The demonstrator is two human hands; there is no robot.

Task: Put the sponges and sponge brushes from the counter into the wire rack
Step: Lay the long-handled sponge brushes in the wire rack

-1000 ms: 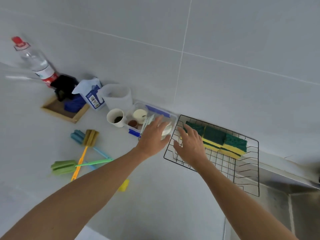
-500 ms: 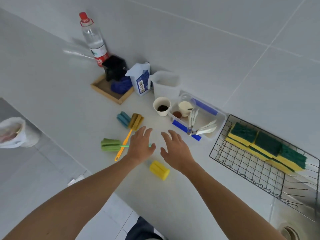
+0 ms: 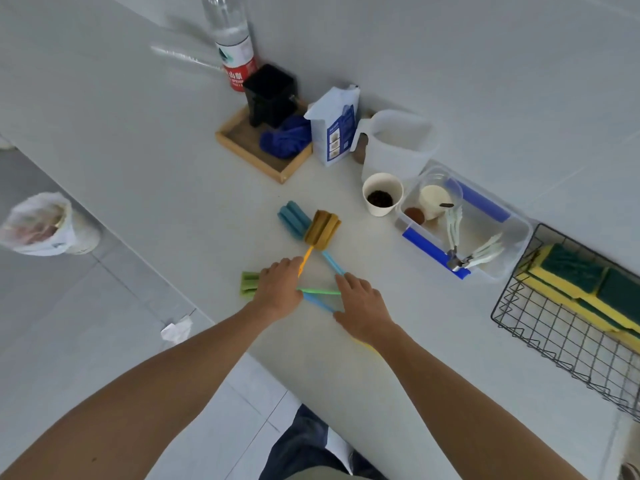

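Hands point(image 3: 277, 289) now over ribbed foam brushes point(image 3: 321, 227) (perhaps touching)

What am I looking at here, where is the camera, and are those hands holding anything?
There is no machine: a person wears one wide-angle camera on the head, looking down at their own bare arms. The left hand and right hand rest on a pile of crossed sponge brushes on the grey counter: a green one, a blue one and an orange-handled one. The fingers lie on the handles; whether anything is truly gripped, I cannot tell. At right, the wire rack already holds green-and-yellow sponges. Behind stand a water bottle, a wooden tray, a paper cup and a clear plastic tub.
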